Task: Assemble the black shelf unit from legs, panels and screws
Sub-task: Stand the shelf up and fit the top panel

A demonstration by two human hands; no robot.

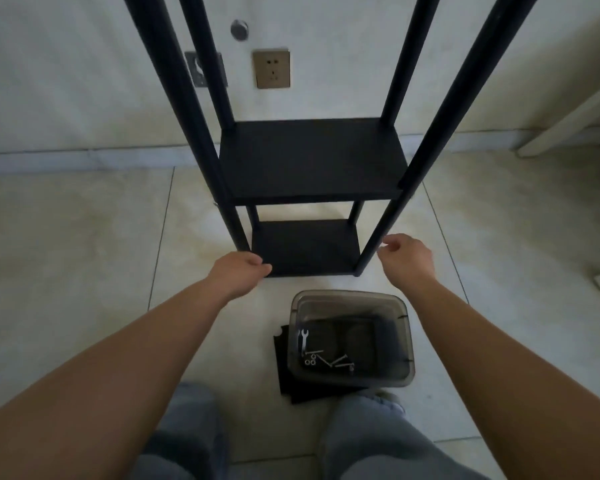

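Head view: black shelf unit [309, 202] stands upright on the floor just ahead of both hands, legs running vertical; left hand [238, 273] has fingers loosely curled, touching the bottom panel [305, 245] at its front-left corner, holding nothing that I can see. Right hand [404, 259], fingers loosely curled and empty, sits just right of the front-right leg [426, 161], apparently not touching it. Behind the fingers, nearer the right hand, a clear bin [350, 337] holds a wrench [303, 341], screws [333, 360] and washers.
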